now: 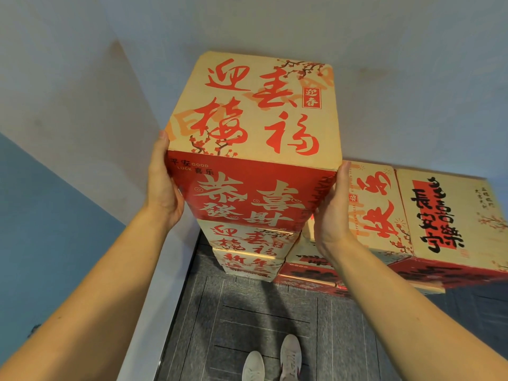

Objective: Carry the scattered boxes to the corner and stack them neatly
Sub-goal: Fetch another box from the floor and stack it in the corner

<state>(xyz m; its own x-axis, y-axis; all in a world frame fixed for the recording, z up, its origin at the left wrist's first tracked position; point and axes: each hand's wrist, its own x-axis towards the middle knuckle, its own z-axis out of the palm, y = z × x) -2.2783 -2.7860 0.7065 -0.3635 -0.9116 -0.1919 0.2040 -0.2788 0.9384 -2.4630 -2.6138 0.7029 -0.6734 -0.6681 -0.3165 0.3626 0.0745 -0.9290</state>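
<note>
A tan and red cardboard box [253, 133] with large red characters sits on top of a tall stack in the room's corner. My left hand [162, 182] presses flat against its left side, fingers straight. My right hand [332, 207] presses its right side the same way. Under it are two more boxes [247, 240] of the same kind, stacked in line. To the right stands a lower stack: a box with red characters [376, 210] and one with black characters [445, 213] side by side on top of red boxes.
White walls [384, 64] meet behind the stack; a blue wall [41, 243] runs along the left. The floor is grey carpet tile [261, 312]. My two white shoes [275, 361] stand just short of the stack.
</note>
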